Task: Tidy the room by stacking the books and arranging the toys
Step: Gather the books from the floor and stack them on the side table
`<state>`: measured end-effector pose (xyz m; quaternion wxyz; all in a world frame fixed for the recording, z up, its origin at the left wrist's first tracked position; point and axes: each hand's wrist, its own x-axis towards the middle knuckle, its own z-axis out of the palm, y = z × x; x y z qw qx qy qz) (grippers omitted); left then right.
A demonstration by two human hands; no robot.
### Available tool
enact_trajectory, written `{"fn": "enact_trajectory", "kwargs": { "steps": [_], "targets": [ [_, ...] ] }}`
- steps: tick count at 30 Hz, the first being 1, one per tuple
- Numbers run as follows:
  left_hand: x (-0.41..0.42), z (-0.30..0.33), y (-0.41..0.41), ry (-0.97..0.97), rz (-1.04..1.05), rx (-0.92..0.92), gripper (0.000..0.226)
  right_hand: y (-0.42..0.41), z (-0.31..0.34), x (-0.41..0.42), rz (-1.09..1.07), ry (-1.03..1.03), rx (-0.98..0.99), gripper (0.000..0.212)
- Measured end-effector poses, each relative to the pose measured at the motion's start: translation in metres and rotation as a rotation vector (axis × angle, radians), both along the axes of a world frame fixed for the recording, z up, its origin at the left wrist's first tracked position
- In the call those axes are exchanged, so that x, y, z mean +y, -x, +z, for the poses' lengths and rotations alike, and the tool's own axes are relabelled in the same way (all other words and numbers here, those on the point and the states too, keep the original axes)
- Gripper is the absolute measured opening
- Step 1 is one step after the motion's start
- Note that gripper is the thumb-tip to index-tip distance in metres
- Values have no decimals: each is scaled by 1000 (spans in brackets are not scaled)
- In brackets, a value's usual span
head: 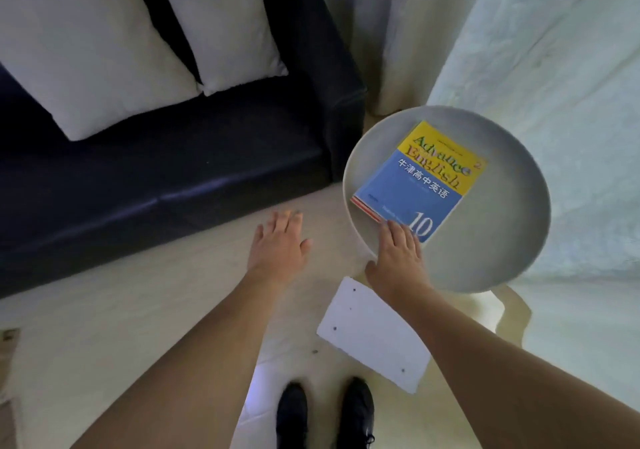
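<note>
Right hand (398, 254) flat, straight fingers (398, 232) touching book (415, 182), left hand (278, 240) outstretched, fingers relaxed

Blue-and-yellow book (417, 180) lying flat atop stacked books, on round table (512, 227)

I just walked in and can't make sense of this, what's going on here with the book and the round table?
A person stands beside a dark sofa, reaching over a round white table. The right hand rests with straight fingers on the near corner of a blue and yellow English textbook, which lies on top of a small stack. The left hand hovers open over the floor, holding nothing. A white board lies on the floor.
</note>
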<state>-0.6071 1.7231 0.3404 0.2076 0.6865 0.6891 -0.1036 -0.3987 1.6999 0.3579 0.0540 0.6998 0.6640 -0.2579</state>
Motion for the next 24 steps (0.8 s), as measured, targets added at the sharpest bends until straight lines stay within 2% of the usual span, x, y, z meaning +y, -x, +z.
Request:
{"fn": "enact_trajectory", "kwargs": {
  "steps": [9, 15, 24],
  "targets": [
    [-111, -9, 144, 81, 285, -22, 63, 143, -2, -47, 352, 127, 12, 76],
    [-190, -25, 253, 101, 461, -56, 63, 267, -8, -94, 533, 160, -20, 74],
    [-359, -38, 434, 128, 769, -86, 61, 492, -10, -199, 846, 205, -47, 74]
  ]
}}
